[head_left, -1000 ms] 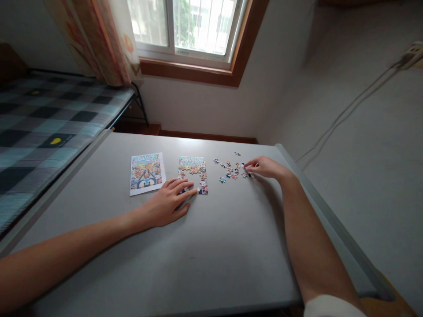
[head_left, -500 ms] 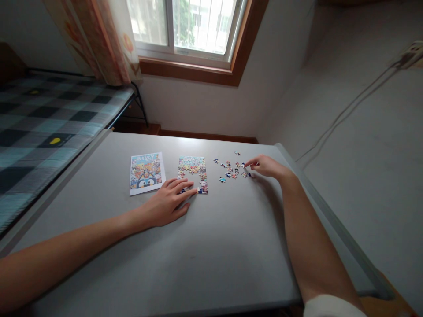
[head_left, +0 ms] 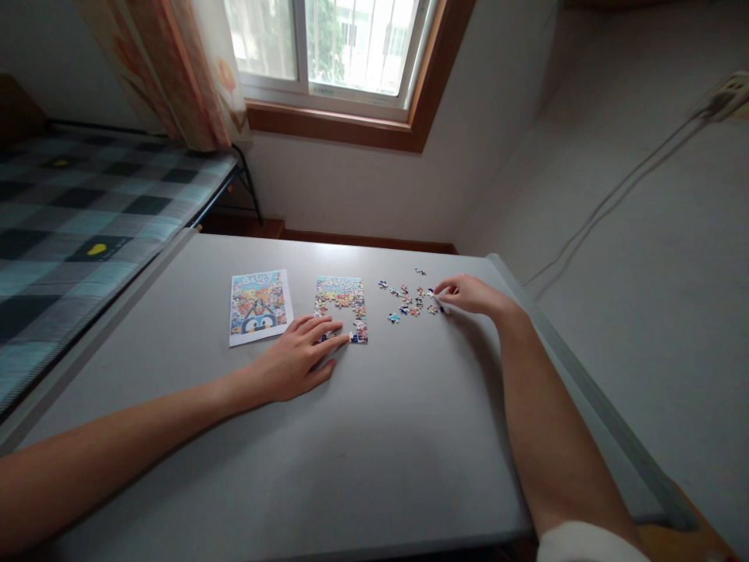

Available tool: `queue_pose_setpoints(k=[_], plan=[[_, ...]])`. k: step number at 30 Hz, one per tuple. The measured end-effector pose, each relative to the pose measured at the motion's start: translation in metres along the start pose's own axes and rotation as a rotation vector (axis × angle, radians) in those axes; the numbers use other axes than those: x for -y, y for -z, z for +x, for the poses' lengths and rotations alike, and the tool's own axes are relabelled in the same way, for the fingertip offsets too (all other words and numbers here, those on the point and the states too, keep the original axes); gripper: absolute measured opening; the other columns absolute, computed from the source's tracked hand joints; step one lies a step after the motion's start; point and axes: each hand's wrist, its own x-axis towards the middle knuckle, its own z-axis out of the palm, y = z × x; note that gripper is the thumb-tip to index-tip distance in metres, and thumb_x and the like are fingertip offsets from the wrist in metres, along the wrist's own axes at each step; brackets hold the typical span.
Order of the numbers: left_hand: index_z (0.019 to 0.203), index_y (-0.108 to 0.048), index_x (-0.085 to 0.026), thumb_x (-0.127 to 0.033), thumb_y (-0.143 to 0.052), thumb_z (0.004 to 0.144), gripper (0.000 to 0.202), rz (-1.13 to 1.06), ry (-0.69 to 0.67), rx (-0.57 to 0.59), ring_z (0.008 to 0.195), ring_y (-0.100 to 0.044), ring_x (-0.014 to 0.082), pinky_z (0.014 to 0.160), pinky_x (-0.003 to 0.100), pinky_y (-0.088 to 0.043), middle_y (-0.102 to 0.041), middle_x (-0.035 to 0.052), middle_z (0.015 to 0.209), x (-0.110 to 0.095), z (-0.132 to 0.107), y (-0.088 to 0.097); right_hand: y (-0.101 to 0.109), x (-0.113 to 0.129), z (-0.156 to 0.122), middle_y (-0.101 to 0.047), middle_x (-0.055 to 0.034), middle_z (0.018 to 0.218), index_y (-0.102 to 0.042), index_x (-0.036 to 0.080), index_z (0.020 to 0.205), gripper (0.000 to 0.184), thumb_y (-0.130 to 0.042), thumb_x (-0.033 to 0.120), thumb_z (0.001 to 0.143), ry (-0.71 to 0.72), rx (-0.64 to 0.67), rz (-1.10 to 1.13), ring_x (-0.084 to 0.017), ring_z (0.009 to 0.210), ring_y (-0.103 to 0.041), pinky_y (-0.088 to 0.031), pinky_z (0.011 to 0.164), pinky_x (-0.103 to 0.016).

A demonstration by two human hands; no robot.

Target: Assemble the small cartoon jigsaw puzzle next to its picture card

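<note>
My left hand (head_left: 307, 353) lies flat with fingers spread over the lower left of a partly assembled jigsaw puzzle (head_left: 340, 286). The puzzle's frame shows a gap in its middle, and my fingers hide part of its lower edge. To its left lies a printed reference picture (head_left: 257, 300) with a blue cartoon dog. Several loose puzzle pieces (head_left: 403, 311) are scattered on the right. At their right edge my right hand (head_left: 465, 295) has thumb and forefinger closed on a small puzzle piece (head_left: 431, 293), largely at tabletop level.
Everything rests on a grey table (head_left: 351, 453) with raised side edges. A bed with a checked cover (head_left: 146, 204) stands beyond its left side. A window (head_left: 356, 47) and curtain (head_left: 175, 70) are ahead; a cable (head_left: 608, 199) hangs along the right wall.
The fingertips of my right hand have shifted slightly and drawn together at a puzzle piece. My left hand stays where it was on the jigsaw puzzle.
</note>
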Motion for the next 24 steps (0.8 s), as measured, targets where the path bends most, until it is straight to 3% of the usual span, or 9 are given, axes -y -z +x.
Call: queue_pose_setpoints(k=[7,15,24], plan=[[0.135,-0.047,-0.025,-0.028,-0.045,0.092,0.043,-0.008,-0.01,-0.016,0.128,-0.041,0.0268,0.107,0.05,-0.033,-0.049,0.0091,0.137,-0.0003,0.0002,0.0002,0.0018,0.0026,-0.0028,-0.068,-0.0044,0.076,-0.069,0.016,0.076,0.025,-0.069,0.04,0.069,0.028,0.103,-0.005,-0.015,0.068,-0.058,-0.037,0.055,-0.023],[0.135,-0.047,-0.026,-0.028,-0.045,0.092,0.043,-0.017,-0.003,-0.016,0.128,-0.042,0.0267,0.107,0.05,-0.033,-0.049,0.0086,0.137,-0.0013,0.0016,0.0001,-0.0044,0.0025,0.0018,-0.067,-0.003,0.072,-0.07,0.016,0.076,0.023,-0.068,0.038,0.068,0.037,0.144,-0.019,-0.014,0.065,-0.057,-0.036,0.053,-0.023],[0.135,-0.047,-0.025,-0.029,-0.045,0.092,0.043,-0.014,0.001,-0.006,0.129,-0.041,0.0267,0.107,0.049,-0.033,-0.048,0.0087,0.138,0.0001,0.0002,-0.0012,0.0045,-0.0002,-0.0022,-0.068,-0.0058,0.081,-0.071,0.014,0.085,0.02,-0.064,0.029,0.073,0.043,-0.04,-0.021,-0.015,0.071,-0.059,-0.041,0.06,-0.023]])
